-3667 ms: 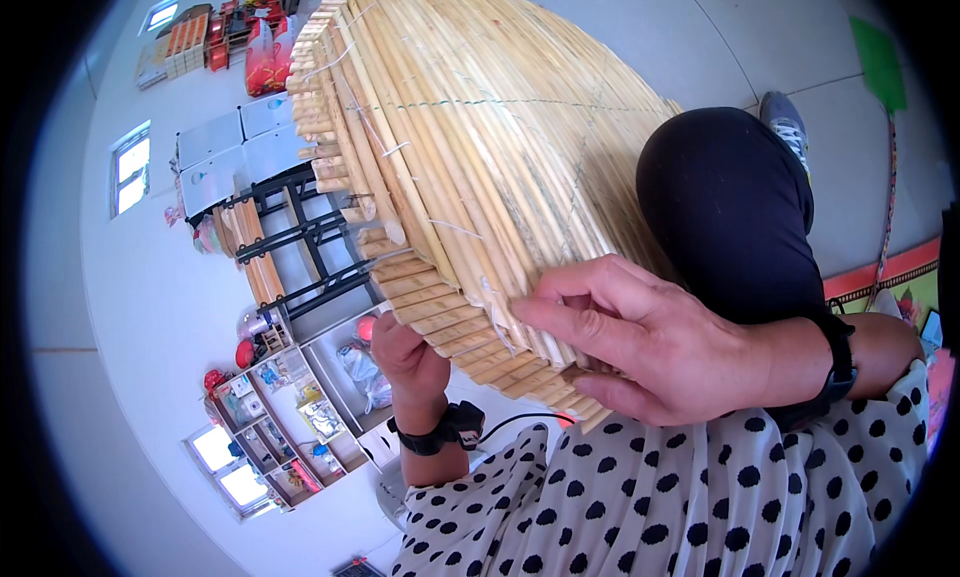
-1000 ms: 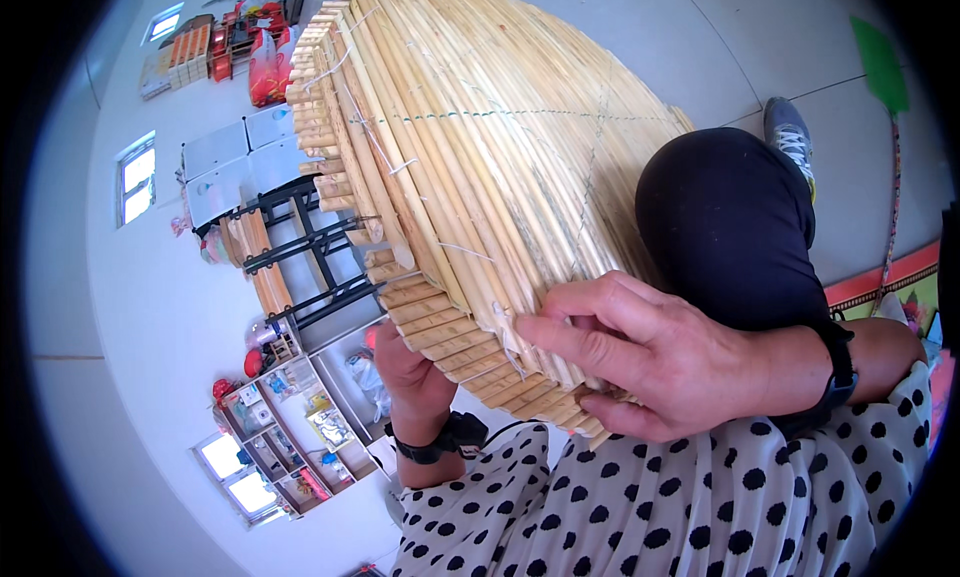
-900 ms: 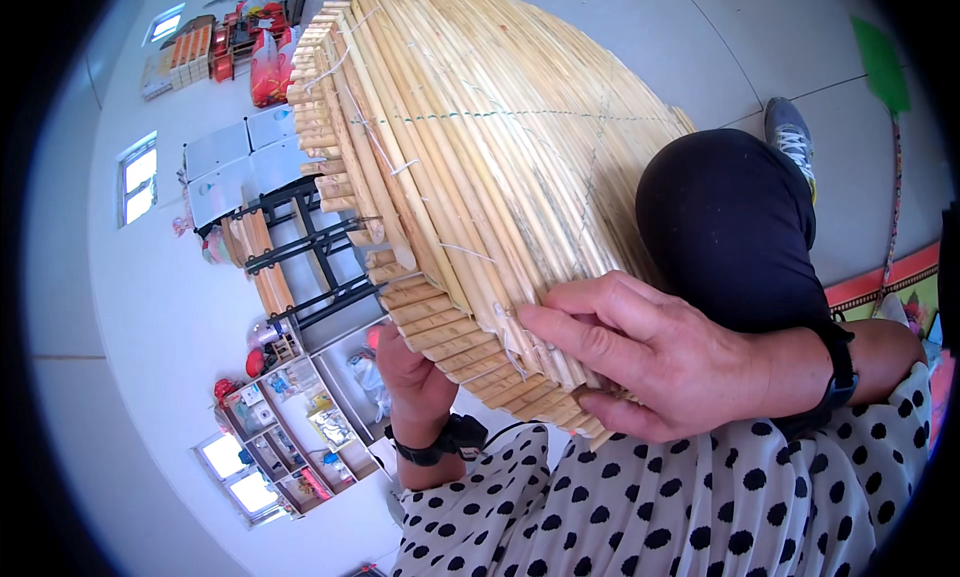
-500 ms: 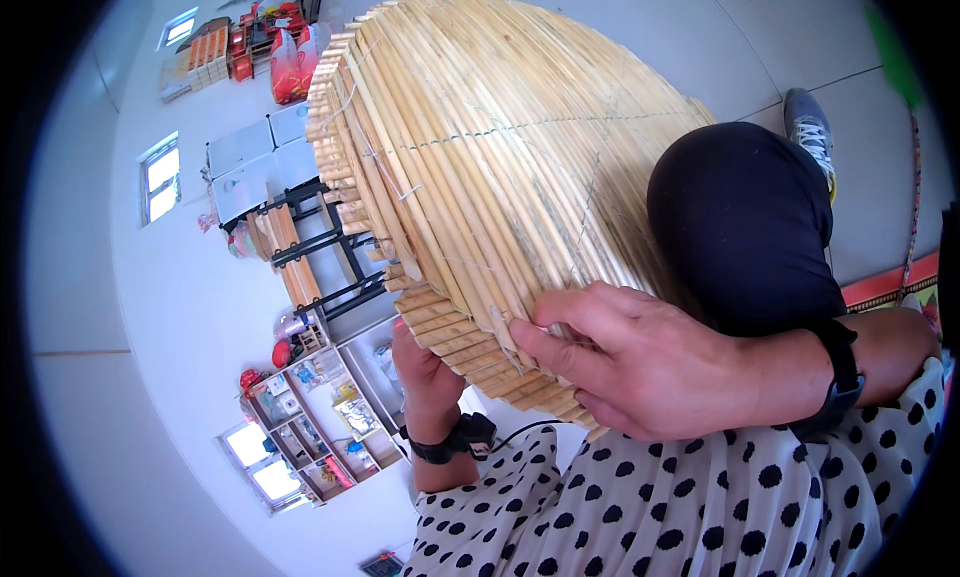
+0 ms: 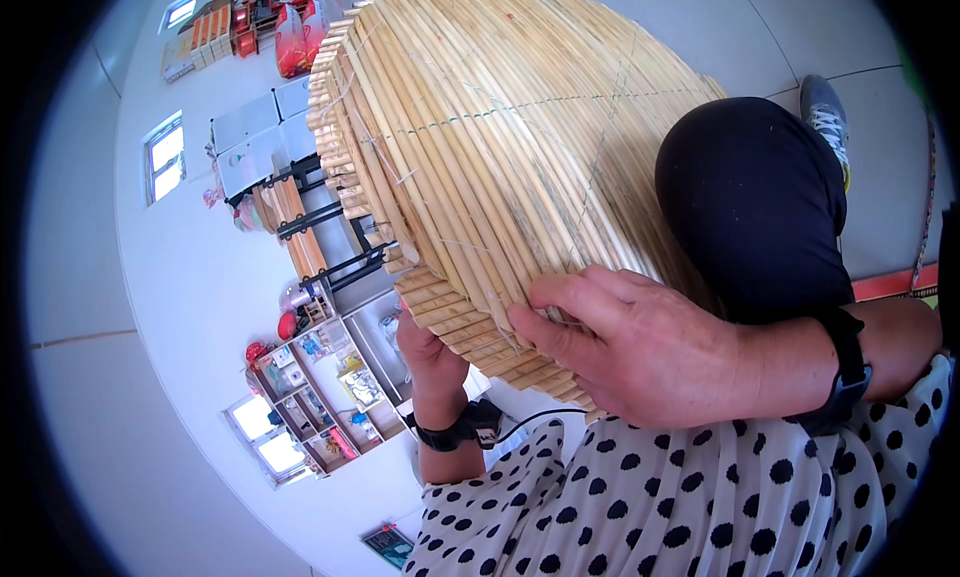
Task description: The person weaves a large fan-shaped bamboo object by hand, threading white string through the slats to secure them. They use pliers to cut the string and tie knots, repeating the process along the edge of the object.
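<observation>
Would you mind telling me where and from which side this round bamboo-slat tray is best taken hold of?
Probably at the thick stacked rim of the bamboo-slat tray, at its near lower edge, one hand from each side. The tray stands tilted against the knee; the right hand lies over its face, the left hand is under the rim. The slats offer no grip.

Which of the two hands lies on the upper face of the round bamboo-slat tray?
The right hand, its fingers spread over the slats near the edge of the round bamboo-slat tray. The left hand is underneath the rim, mostly hidden, and wears a black wrist strap.
</observation>
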`<state>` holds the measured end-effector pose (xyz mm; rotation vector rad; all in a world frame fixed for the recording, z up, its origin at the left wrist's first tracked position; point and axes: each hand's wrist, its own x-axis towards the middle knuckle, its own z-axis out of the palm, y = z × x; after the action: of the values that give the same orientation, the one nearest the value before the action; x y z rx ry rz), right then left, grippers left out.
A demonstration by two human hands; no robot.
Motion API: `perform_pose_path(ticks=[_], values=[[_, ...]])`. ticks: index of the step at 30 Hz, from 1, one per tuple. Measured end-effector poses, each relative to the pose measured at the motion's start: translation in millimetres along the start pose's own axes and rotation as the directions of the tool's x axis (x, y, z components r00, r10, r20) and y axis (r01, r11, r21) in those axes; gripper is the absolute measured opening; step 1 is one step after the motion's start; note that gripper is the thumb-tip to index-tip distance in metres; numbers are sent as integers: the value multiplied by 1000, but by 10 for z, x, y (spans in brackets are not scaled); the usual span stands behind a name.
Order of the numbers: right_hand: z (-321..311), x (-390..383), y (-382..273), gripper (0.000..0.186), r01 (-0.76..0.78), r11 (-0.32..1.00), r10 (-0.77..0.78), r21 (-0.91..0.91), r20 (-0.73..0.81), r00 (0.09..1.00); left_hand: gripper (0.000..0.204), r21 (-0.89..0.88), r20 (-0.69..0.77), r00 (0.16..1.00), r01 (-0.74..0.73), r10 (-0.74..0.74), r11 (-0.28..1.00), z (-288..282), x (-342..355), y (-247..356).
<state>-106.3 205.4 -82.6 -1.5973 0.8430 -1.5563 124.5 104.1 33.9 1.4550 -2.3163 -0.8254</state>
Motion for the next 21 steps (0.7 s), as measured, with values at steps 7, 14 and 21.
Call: perform_pose_path(ticks=[7, 14, 21], values=[[0, -28, -6, 69, -21, 998, 22, 56, -9, 1000, 20, 60, 47, 995, -92, 89, 994, 39, 47, 95], [-10, -39, 7, 73, -4, 997, 8, 75, -49, 999, 23, 30, 49, 993, -112, 111, 993, 66, 62, 119], [-25, -31, 7, 72, 11, 999, -7, 50, -64, 998, 23, 164, 95, 978, -201, 188, 966, 46, 141, 92]])
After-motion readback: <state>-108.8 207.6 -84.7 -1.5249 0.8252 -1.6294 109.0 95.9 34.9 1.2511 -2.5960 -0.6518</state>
